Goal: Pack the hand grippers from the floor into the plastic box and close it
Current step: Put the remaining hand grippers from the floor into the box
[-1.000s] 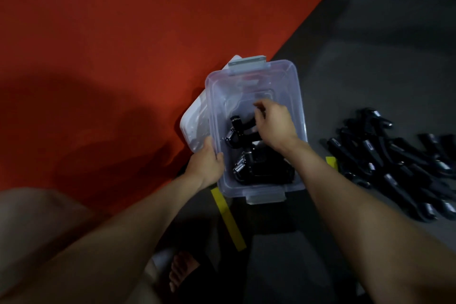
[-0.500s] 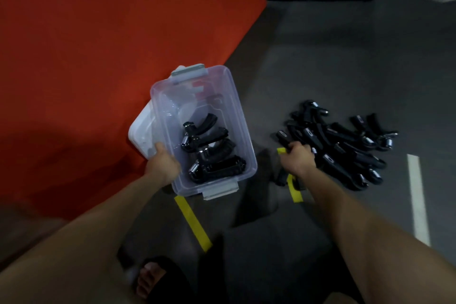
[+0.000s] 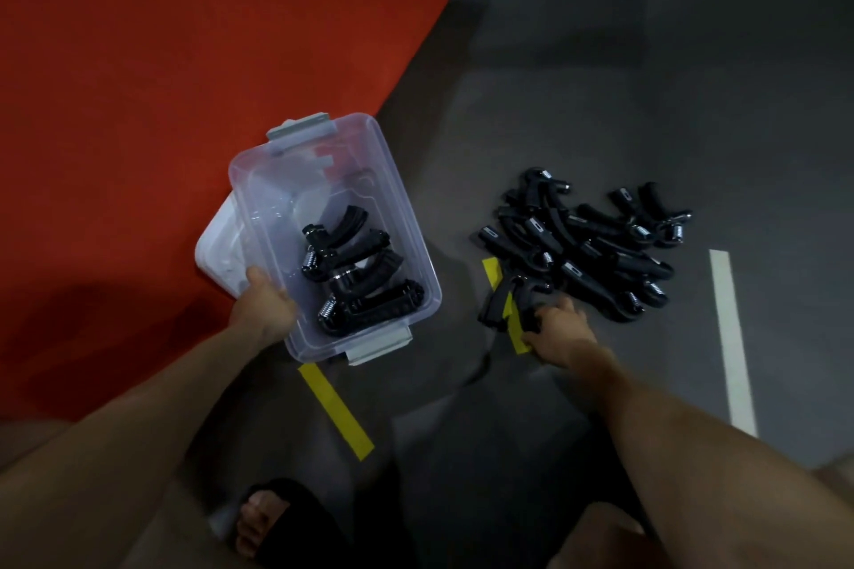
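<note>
The left hand (image 3: 265,307) is gripping with its thumb over the top and its fingers tucked out of sight beyond, forearm reaching in from the lower left. The right hand (image 3: 557,330) is lying palm down, fingers curling closed, its forearm extending in from the lower right.
</note>
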